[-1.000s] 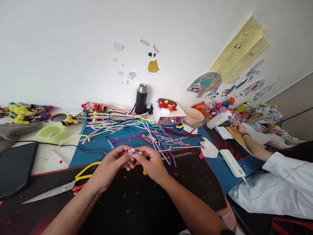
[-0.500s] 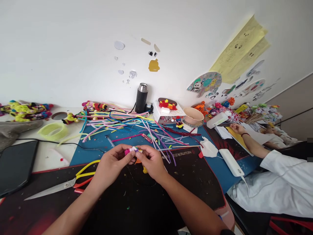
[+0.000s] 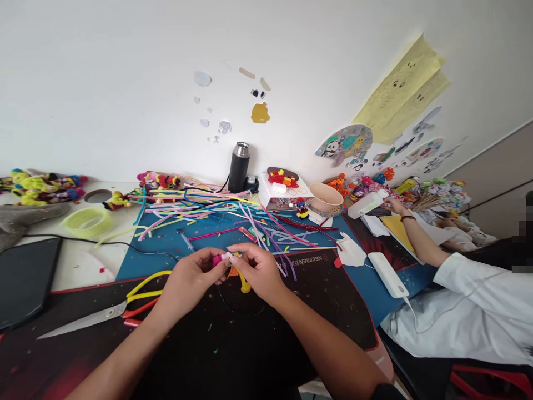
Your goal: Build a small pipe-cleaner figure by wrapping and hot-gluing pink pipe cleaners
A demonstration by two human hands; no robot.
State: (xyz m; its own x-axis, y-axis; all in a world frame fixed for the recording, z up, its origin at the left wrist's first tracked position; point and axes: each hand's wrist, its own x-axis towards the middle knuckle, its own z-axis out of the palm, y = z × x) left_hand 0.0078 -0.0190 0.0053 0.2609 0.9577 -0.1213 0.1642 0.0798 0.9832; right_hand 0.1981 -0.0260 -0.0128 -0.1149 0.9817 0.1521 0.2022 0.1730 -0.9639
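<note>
Pink-and-white piece (image 3: pixel 220 259) | left hand (image 3: pixel 189 280), right hand (image 3: pixel 262 275) clamped on it | black mat (image 3: pixel 216 344) below | scissors (image 3: pixel 100 316) left, red edge (image 3: pixel 371 315) right

Soft, fairly even light brightens the matte white wall (image 3: pixel 125 66); the black desk mat (image 3: pixel 250 350) sinks into darkness. Wide-angle distortion stretches the edges, and fine details blur.

Both hands, left (image 3: pixel 187 278) and right (image 3: pixel 260 272), met above the dark mat (image 3: pixel 250 355), pinching a small magenta-and-white piece (image 3: pixel 220 259) between their fingertips. Yellow-handled scissors (image 3: pixel 97 315) lay beside the left forearm. Beyond the hands, coloured stems (image 3: pixel 200 206) were scattered over the counter (image 3: pixel 152 258), in front of a black flask (image 3: pixel 239 169) and a white box (image 3: pixel 283 194).
</note>
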